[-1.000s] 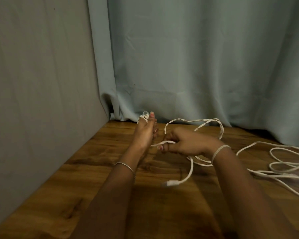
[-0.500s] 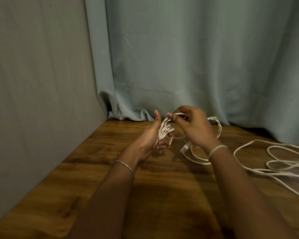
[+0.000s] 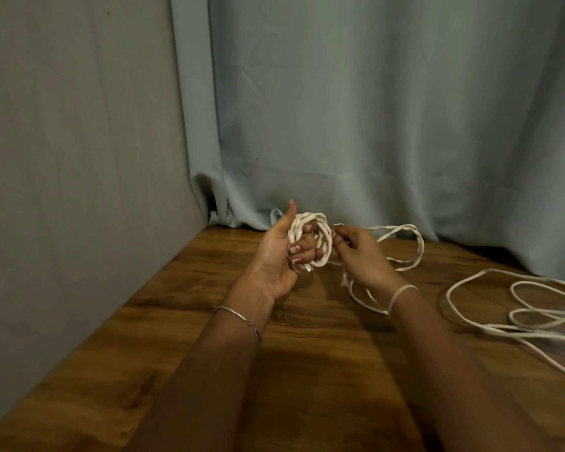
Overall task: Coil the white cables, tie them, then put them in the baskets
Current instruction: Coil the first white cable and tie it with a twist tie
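The left hand is hovering just in front of the curtain, low near its hem. Its palm is turning toward the right and its thumb is pointing straight up. The forearm is reaching forward over the wooden table toward the curtain, with a thin bracelet at the wrist. The fingers are curling together through the middle of a coil of several white turns, so the hand is gripping it. The coil is standing upright against the palm, clear of the table. A small glinting end is showing at the coil's bottom, too blurred to identify.

The right hand is hovering just beside the coil, also close in front of the curtain, with its back facing the camera. Its fingers are bending tightly together, and fingertips and thumb are pinching the white cable where it is leaving the coil. A pale band is circling this wrist.

From that pinch the cable is looping out toward the curtain's hem. It is then dropping back onto the table under the right wrist.

A second white cable is lying in loose loops on the table, farther out from the curtain and toward its right end. It is well apart from both hands.

A grey wall is meeting the curtain at its left edge.
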{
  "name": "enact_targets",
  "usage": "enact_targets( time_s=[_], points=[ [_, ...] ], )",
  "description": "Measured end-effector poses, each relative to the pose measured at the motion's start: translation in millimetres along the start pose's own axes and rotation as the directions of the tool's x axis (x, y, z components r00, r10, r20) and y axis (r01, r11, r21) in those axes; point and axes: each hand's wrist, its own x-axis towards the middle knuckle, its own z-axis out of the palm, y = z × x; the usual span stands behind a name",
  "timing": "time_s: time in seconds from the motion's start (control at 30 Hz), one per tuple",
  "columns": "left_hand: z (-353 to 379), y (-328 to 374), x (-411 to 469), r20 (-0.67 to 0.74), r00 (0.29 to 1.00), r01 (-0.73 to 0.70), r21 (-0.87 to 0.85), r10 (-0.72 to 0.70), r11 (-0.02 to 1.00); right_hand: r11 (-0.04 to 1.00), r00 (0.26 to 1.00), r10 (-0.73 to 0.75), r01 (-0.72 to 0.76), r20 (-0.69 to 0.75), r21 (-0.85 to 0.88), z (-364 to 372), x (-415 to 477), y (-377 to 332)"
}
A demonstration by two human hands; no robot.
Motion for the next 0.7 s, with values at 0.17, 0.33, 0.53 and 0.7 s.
enact_targets(
  time_s=[0.17, 0.33, 0.53, 0.7],
  points=[
    [-7, 3, 7, -0.128, 0.984, -0.141, -0.154, 0.122, 0.978, 0.982, 0.984, 0.024, 0.010, 0.178, -0.189, 15, -4, -6],
    [-11, 7, 7, -0.330, 0.914, -0.295, -0.148, 0.234, 0.944, 0.951, 0.964, 0.031, 0.053, 0.263, -0.305, 27, -11, -26],
    [-11, 9, 4, -0.463, 0.830, -0.392, -0.086, 0.312, 0.916, 0.957, 0.979, 0.020, 0.041, 0.205, -0.287, 33, -22, -38],
    [-22, 9, 6, -0.518, 0.800, -0.362, -0.016, 0.302, 0.932, 0.945, 0.991, -0.119, 0.131, 0.058, -0.300, 36, -20, -37]
  ],
)
